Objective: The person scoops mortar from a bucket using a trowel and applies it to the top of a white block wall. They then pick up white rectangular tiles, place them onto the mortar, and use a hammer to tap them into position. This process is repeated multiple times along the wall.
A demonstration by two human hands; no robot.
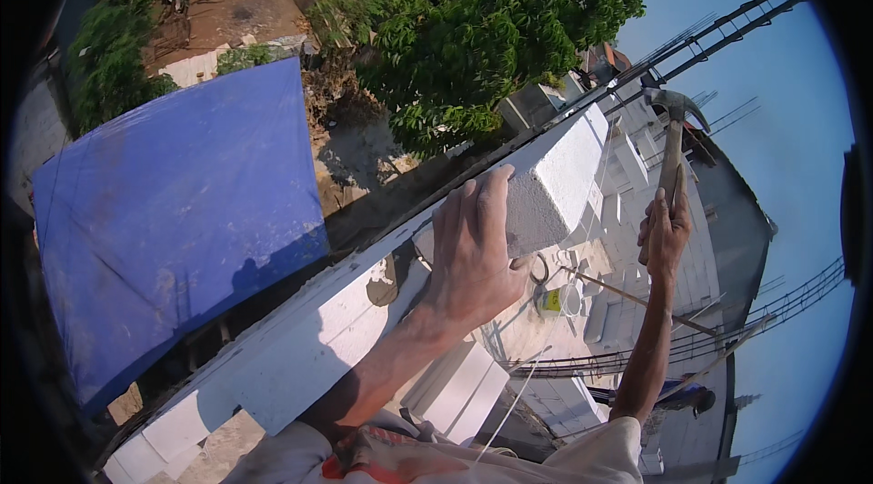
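Observation:
A white lightweight concrete block [559,177] sits on top of the wall [282,366], its grey rough end facing me. My left hand [473,252] grips that near end, fingers over the far-side edge and thumb lower at the corner. Raised to the right, my right hand [666,234] is closed round the handle of a claw hammer [675,111]. The hammer's metal head is up, apart from the block. A patch of grey mortar [382,282] shows on the wall behind my left wrist.
A thin string runs beside the block. Below on the right are a bucket [551,302], stacked white blocks [464,384], a long pole [637,302] and another person [688,399]. Rebar cages [718,34] jut across the right. A blue tarp [182,220] and a tree [491,39] lie beyond the wall.

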